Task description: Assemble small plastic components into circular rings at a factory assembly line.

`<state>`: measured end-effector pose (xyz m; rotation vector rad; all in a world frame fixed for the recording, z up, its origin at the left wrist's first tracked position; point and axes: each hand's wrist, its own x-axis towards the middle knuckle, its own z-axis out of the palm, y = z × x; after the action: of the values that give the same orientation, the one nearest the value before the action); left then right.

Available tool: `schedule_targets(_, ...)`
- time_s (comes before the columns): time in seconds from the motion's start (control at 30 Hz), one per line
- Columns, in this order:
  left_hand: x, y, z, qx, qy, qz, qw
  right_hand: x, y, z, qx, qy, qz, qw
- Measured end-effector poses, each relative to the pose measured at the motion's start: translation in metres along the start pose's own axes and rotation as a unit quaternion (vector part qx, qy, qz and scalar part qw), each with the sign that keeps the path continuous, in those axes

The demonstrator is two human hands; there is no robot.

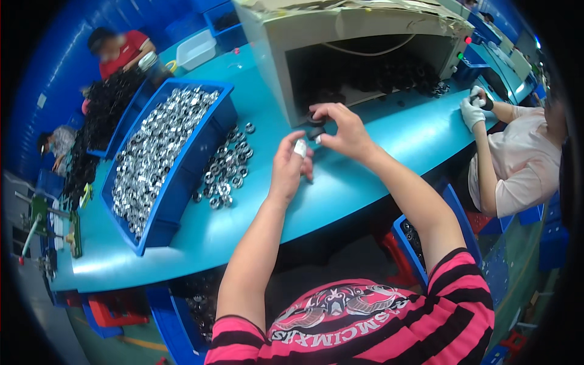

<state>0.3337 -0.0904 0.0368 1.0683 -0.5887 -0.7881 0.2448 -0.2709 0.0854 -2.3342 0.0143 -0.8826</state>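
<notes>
1. Unfortunately, the fingers partly cover the small dark piece (315, 131), so its full shape, and whether it is one part or two together, cannot be made out.
2. The right hand (348, 135) grasps that piece between thumb and bent forefinger; white wrapping shows at the thumb tip.
3. The left hand (289, 165) is just beside it with fingers partly curled and a white wrap on one finger; whether it touches or grips anything, I cannot tell.
4. Inside the cream housing (267, 55), black parts (380, 74) sink into shadow and blend together. Below the tabletop (322, 194), its edge partly hides a blue crate (163, 316).
5. The tabletop's near edge curves beneath both forearms. Teal surface runs from the right hand toward a co-worker's gloved hands (473, 112), well apart; the housing's lower corner stands close beyond the fingers, limiting forward room.
6. The dark piece lies between the two hands, above the tabletop and in front of the housing. Loose metal rings (226, 169) are scattered left of the left hand, beside a tilted-looking blue bin (176, 198) heaped with similar rings.
</notes>
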Motion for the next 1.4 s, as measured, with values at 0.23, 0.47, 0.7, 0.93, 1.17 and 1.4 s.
schedule_targets(0.23, -0.02, -0.001, -0.001, 0.01, 0.048, 0.018, 0.999, -0.03, -0.047, 0.037, 0.0, -0.024, -0.095, 0.995)
schedule_targets(0.47, -0.053, 0.016, -0.026, 0.009, 0.079, 0.026, 0.997, -0.024, -0.043, 0.035, 0.235, -0.156, 0.079, 0.956)
schedule_targets(0.7, -0.07, 0.026, -0.044, 0.013, 0.13, 0.017, 0.991, 0.041, -0.026, 0.083, 0.039, -0.149, 0.091, 0.984)
schedule_targets(0.93, -0.076, 0.035, -0.036, 0.021, 0.135, 0.022, 0.99, 0.078, 0.007, 0.165, -0.108, -0.164, 0.038, 0.98)
schedule_targets(1.17, -0.074, 0.029, -0.037, 0.031, 0.113, 0.042, 0.992, 0.074, 0.018, 0.163, -0.131, -0.188, 0.033, 0.973)
schedule_targets(1.4, -0.077, 0.024, -0.039, 0.03, 0.115, 0.058, 0.991, 0.012, -0.032, 0.084, 0.087, -0.118, 0.138, 0.98)
